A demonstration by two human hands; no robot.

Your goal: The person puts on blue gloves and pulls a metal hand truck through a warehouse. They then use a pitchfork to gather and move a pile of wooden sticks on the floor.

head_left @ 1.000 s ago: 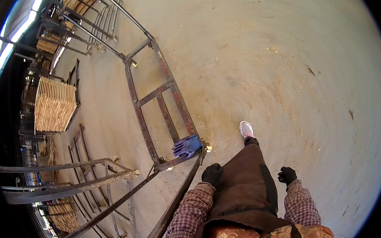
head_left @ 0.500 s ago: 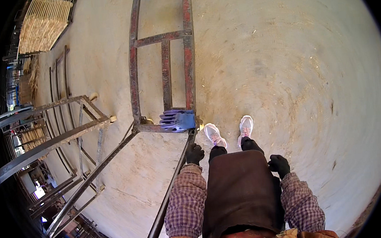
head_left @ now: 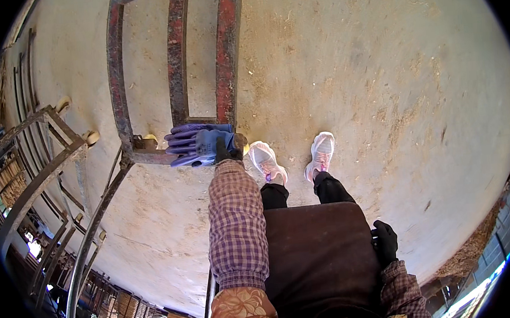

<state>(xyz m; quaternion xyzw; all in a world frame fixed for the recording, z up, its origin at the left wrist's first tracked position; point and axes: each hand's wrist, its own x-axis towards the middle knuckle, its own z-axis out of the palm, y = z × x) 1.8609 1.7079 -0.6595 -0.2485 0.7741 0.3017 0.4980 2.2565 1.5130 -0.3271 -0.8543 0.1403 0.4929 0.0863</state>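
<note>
A pair of blue-purple work gloves (head_left: 198, 144) lies across the near end of a rusty red metal frame cart (head_left: 225, 72). My left hand (head_left: 223, 150), in a black glove, reaches down to the cuff end of the pair. Its dark fingers close on the gloves there, partly hidden by my checked sleeve. My right hand (head_left: 384, 242), also black-gloved, hangs beside the dark apron (head_left: 314, 243) with the fingers curled in. Nothing shows in it.
At the left stands another metal frame (head_left: 43, 168) on small wheels. The cart's long curved bar (head_left: 88, 265) runs down toward the lower left. My pink-white shoes (head_left: 321, 151) stand on the dusty floor (head_left: 368, 80), right of the cart. Slatted bundles (head_left: 123, 307) are at the lower left.
My left hand has moved from the cart's bar up onto the blue gloves. The cart appears nearer and further left in the view. My right hand has dropped slightly lower.
</note>
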